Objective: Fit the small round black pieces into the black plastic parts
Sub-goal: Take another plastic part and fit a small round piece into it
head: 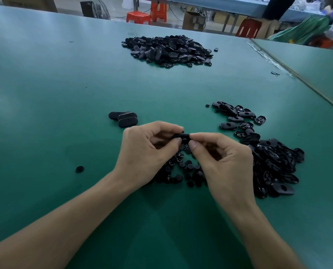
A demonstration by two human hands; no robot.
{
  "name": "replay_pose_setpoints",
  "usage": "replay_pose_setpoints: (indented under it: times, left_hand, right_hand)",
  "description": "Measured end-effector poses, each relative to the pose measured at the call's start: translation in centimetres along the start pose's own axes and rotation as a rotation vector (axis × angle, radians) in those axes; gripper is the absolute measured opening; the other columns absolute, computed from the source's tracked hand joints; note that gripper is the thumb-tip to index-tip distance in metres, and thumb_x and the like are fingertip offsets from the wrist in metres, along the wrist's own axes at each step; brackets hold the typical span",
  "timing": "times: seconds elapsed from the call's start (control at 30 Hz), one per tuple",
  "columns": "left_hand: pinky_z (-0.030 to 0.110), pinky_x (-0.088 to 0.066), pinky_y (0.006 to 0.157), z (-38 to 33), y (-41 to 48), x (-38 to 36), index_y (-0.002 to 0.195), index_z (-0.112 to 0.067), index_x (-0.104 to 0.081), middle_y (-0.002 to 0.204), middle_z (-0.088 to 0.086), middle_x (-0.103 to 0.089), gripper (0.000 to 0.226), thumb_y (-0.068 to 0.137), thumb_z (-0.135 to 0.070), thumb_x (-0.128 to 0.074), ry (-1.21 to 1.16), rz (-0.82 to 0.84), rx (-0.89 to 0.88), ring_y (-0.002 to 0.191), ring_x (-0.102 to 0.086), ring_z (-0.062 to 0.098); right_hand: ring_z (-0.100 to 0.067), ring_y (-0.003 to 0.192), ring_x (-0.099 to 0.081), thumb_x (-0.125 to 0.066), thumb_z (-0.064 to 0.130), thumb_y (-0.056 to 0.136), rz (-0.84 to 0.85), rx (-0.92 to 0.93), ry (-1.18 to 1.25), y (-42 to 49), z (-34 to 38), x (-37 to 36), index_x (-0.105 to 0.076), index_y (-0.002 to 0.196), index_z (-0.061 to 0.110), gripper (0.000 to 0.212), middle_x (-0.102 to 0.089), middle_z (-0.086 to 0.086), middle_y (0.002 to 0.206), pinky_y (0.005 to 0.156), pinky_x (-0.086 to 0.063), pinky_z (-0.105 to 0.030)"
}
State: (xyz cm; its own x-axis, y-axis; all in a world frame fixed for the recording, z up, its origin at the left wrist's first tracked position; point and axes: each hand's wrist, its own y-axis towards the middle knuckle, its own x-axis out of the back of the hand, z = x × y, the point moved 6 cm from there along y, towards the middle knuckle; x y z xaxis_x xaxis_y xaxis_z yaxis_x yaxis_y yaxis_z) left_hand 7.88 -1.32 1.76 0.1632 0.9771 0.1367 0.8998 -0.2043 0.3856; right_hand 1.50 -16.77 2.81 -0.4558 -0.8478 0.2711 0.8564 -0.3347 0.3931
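Pinched at either end in the grip of left hand and right hand, one black plastic part sits just above the small round black pieces scattered on the green table.

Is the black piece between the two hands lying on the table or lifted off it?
Lifted. The left hand and right hand pinch the black part by its ends, above the small round pieces.

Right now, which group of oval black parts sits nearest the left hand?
The three clustered oval parts just beyond the left hand. The right-side spread lies past the right hand; the big heap is far across the table.
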Motion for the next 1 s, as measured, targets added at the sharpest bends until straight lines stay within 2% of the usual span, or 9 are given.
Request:
replay_pose_setpoints:
  times: [0.17, 0.3, 0.6, 0.77, 1.0]
  left_hand:
    - [0.019, -0.057, 0.073, -0.14, -0.14, -0.26, 0.091, -0.028, -0.075, 0.086, -0.007, -0.078, 0.020, 0.078, -0.013, -0.074, -0.068, 0.028, 0.014, 0.079, -0.075, 0.010]
    - [0.020, -0.058, 0.073, -0.23, -0.24, -0.49, 0.091, -0.027, -0.075, 0.085, -0.005, -0.078, 0.020, 0.078, -0.011, -0.074, -0.100, 0.047, 0.013, 0.079, -0.076, 0.012]
    - [0.022, -0.059, 0.075, -0.33, -0.25, -0.54, 0.090, -0.031, -0.074, 0.086, -0.007, -0.078, 0.025, 0.079, -0.009, -0.073, -0.066, 0.045, -0.018, 0.080, -0.076, 0.011]
    - [0.024, -0.059, 0.075, -0.37, -0.22, -0.50, 0.090, -0.029, -0.075, 0.087, -0.006, -0.078, 0.023, 0.079, -0.009, -0.073, -0.077, 0.035, -0.021, 0.080, -0.076, 0.012]
    - [0.017, -0.057, 0.074, -0.52, -0.32, -0.61, 0.091, -0.027, -0.075, 0.087, -0.009, -0.078, 0.027, 0.080, -0.003, -0.072, -0.053, 0.058, -0.061, 0.079, -0.075, 0.008]
  right_hand:
    - [-0.011, 0.075, -0.073, -0.075, 0.005, 0.085, 0.017, -0.039, 0.090, -0.16, -0.04, -0.37, -0.076, 0.087, 0.024, 0.019, -0.075, 0.009, 0.079, 0.073, -0.059, -0.028]
    - [-0.011, 0.073, -0.073, -0.077, 0.005, 0.084, 0.010, -0.056, 0.085, -0.11, -0.27, -0.31, -0.075, 0.083, 0.024, 0.018, -0.075, 0.008, 0.077, 0.072, -0.059, -0.029]
    - [-0.016, 0.069, -0.072, -0.076, 0.008, 0.083, 0.013, -0.056, 0.036, -0.17, -0.47, -0.40, -0.076, 0.081, 0.024, 0.015, -0.074, 0.008, 0.074, 0.069, -0.060, -0.042]
    - [-0.012, 0.067, -0.071, -0.075, 0.010, 0.082, 0.010, -0.044, 0.004, -0.16, -0.53, -0.37, -0.075, 0.081, 0.024, 0.015, -0.074, 0.011, 0.073, 0.066, -0.060, -0.037]
    - [-0.009, 0.071, -0.072, -0.076, 0.007, 0.083, 0.022, -0.039, 0.003, -0.14, -0.57, -0.44, -0.073, 0.084, 0.024, 0.017, -0.074, 0.011, 0.076, 0.068, -0.057, -0.026]
